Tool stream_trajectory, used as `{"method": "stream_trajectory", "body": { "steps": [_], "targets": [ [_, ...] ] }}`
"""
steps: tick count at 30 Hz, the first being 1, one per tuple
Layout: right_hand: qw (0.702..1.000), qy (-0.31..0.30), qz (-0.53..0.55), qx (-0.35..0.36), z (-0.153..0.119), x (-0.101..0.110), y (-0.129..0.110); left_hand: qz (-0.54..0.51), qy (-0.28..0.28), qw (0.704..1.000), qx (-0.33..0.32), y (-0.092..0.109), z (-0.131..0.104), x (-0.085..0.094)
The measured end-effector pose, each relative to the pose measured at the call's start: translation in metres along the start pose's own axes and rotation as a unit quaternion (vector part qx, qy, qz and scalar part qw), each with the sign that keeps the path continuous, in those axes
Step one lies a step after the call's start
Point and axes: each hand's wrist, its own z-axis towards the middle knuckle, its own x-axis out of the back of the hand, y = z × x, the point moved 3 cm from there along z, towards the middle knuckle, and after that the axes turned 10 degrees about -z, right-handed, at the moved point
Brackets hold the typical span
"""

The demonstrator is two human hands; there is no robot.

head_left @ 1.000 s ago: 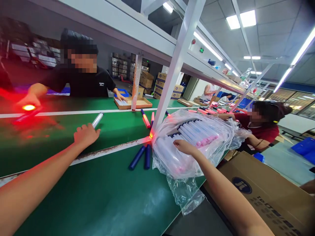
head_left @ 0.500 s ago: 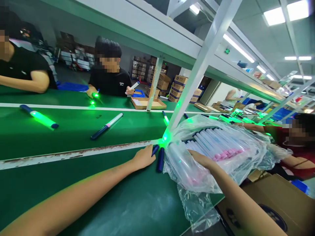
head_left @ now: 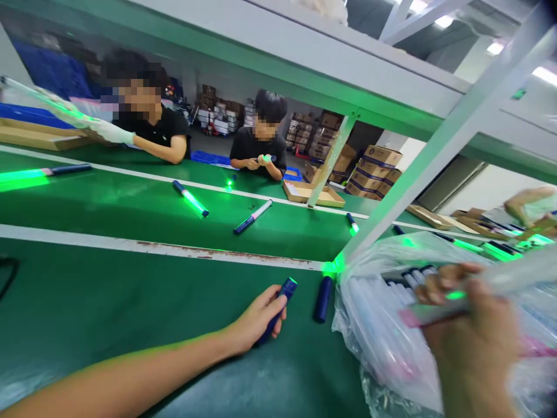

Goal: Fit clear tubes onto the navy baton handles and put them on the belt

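My left hand (head_left: 263,316) is closed around a dark blue handle (head_left: 289,287) with a small green glow at its upper end, just above the green table. Over the plastic bag on the right, my right hand (head_left: 474,307), blurred, grips a translucent tube (head_left: 509,276) with a pink end. The clear plastic bag (head_left: 365,307) holds several pale tubes with pink ends. Between my left hand and the bag, another dark blue handle (head_left: 322,300) rests on the table, its top end beside a green glow at the foot of the post.
A slanted white post (head_left: 418,168) rises behind the bag. Beyond the white rail (head_left: 204,253), a lit green stick (head_left: 191,199) and an unlit stick (head_left: 253,217) lie on the green surface. Two people sit opposite, near an open cardboard tray (head_left: 328,198).
My left hand has lifted the dark handle off the rail's edge and tilted it up. My right hand has come up from the bag with a tube. The view has swung left.
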Motion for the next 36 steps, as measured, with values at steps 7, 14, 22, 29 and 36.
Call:
{"method": "stream_trajectory", "body": {
  "steps": [7, 14, 22, 29, 36],
  "targets": [
    [0.978, -0.118, 0.114, -0.130, -0.071, -0.123, 0.097, -0.007, -0.077, 0.997, -0.019, -0.023, -0.017, -0.005],
    [0.972, -0.132, 0.136, -0.138, -0.076, -0.119, 0.109, 0.018, -0.102, 0.995, 0.014, -0.023, -0.014, -0.005],
    [0.973, -0.144, 0.128, -0.126, -0.079, -0.121, 0.108, 0.025, -0.121, 0.992, 0.027, -0.022, -0.015, -0.007],
    [0.988, -0.081, 0.092, -0.092, -0.076, -0.116, 0.107, 0.025, -0.112, 0.993, 0.018, -0.016, -0.015, -0.010],
    [0.989, -0.077, 0.099, -0.072, -0.079, -0.118, 0.107, 0.024, -0.109, 0.994, 0.017, -0.014, -0.014, -0.010]
  ]
}}
